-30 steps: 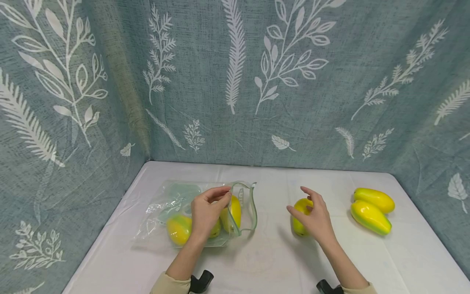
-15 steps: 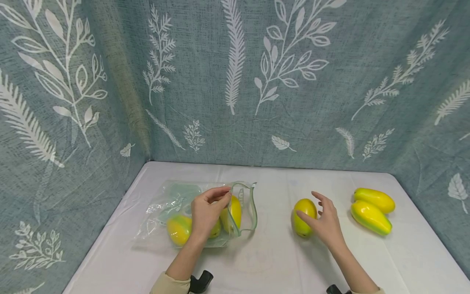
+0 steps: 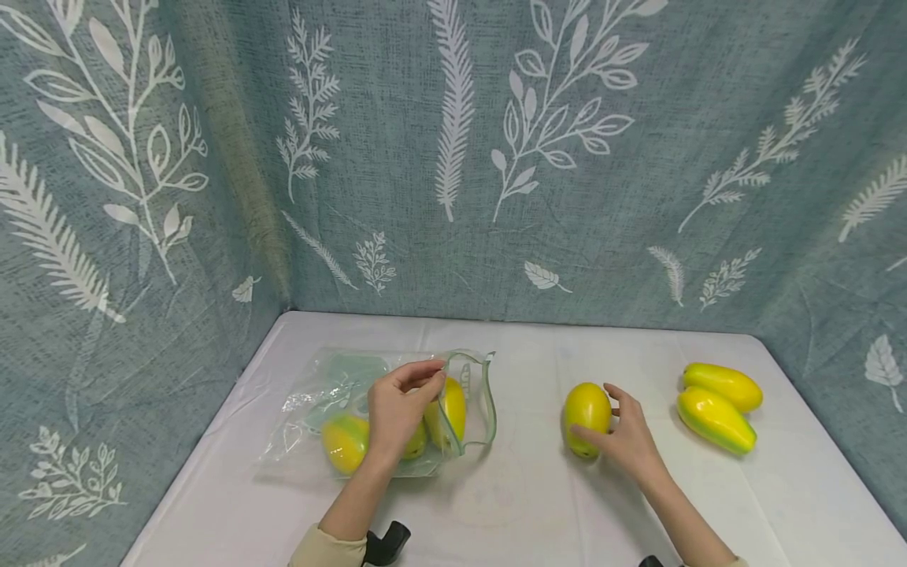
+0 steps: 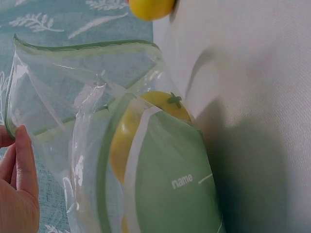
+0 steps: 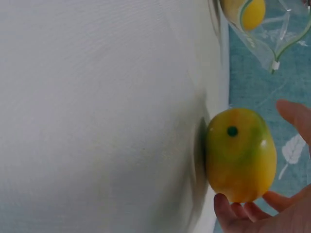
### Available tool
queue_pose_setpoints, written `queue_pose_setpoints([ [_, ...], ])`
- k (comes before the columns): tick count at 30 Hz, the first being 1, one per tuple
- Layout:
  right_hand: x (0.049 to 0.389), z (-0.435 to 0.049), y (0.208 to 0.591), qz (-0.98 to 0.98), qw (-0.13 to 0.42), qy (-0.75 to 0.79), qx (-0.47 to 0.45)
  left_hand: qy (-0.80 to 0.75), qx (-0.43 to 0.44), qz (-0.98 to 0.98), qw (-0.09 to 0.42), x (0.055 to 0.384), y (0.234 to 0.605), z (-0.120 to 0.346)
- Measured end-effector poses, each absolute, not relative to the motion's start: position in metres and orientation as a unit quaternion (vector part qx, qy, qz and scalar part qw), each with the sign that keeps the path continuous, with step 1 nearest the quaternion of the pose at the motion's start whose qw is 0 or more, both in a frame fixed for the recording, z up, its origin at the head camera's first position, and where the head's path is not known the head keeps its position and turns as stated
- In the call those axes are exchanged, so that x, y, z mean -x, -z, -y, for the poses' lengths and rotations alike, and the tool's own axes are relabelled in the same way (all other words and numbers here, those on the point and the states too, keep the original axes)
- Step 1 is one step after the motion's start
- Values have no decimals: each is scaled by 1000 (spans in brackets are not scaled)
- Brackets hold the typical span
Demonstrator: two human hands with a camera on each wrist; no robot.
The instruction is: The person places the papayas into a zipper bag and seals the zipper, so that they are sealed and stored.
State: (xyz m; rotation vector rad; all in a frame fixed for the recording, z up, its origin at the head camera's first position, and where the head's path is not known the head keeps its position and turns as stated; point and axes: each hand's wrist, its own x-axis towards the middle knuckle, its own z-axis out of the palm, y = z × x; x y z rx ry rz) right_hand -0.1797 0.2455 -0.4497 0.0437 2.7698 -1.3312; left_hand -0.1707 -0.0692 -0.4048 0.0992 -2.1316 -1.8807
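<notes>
My left hand [image 3: 398, 405] pinches the open rim of a clear zip bag [image 4: 87, 97] between thumb and fingers, lifting that edge. Several yellow-green fruits lie inside the bag, one mango-like fruit [image 3: 453, 409] near its mouth; the hand covers part of them. To the right, a yellow-green mango [image 3: 586, 413] lies on the table. Beside its right side is my right hand [image 3: 631, 441], fingers loosely bent. In the right wrist view its fingertips [image 5: 222, 201] are right at the mango's surface, while the thumb [image 5: 294, 114] stands apart from it.
Two longer yellow-green fruits [image 3: 716, 419] lie side by side at the right of the white table [image 3: 517, 504]. A blue-green leaf-patterned curtain [image 3: 397, 157] hangs behind and along both sides.
My right hand has moved right from over the mango, uncovering it, then come down close against its right side. The left hand and the bag have stayed put.
</notes>
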Motion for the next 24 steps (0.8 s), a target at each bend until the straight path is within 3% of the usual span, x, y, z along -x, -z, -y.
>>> queue_pose_setpoints([
  [11, 180, -243, 456, -903, 59, 425, 1, 651, -43, 745, 142, 153, 371, 63],
  [24, 179, -244, 461, -904, 58, 423, 2, 652, -46, 743, 142, 153, 372, 62],
])
